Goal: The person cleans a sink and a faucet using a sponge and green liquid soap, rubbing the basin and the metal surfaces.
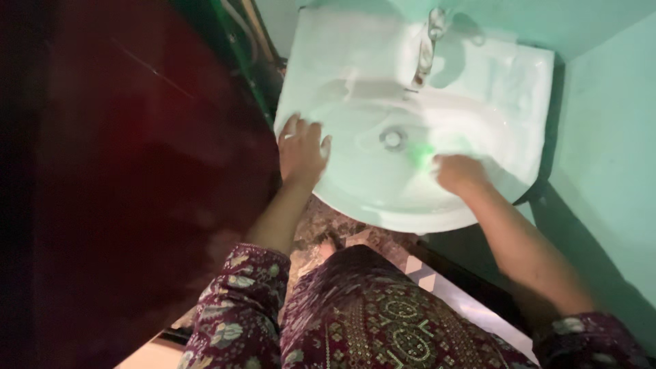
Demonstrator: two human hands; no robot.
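I wear a dark maroon garment printed with pale leaf and flower shapes. My left sleeve (236, 301) is pushed up above the forearm; my right sleeve (588, 338) too. The cloth over my front (383, 314) bears gold-green round ornaments in rows.

No packages, labels, signs or screens are visible in the head view.
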